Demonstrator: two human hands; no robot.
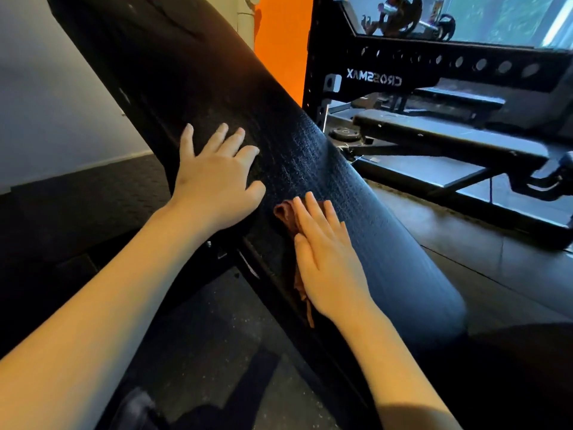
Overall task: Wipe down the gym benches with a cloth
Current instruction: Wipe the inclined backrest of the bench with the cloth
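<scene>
Two bare hands lie flat on the long black textured padded bench point(341, 169), which I see running tilted from the upper left of the frame down to the lower right. The left hand point(217, 178), at centre frame, has its fingers spread and straight, palm resting on the pad and holding nothing. The right hand point(328, 259), just below and to the right of it, also has its fingers straight and close together; it presses a crumpled reddish-brown cloth point(286, 215) against the pad near the pad's left edge. The cloth shows only along the left side of that hand, from beside the fingertips down to the wrist; the rest lies hidden under the palm. The two hands are near one another but apart. At upper right stands a black steel rack point(434, 63) with a row of round holes and white lettering, and below it a second flat black bench point(449, 135), well apart from the hands. An orange wall panel point(285, 41) fills the gap at top centre, a pale wall point(46, 103) the upper left, and dark speckled rubber flooring point(217, 321) the lower centre.
</scene>
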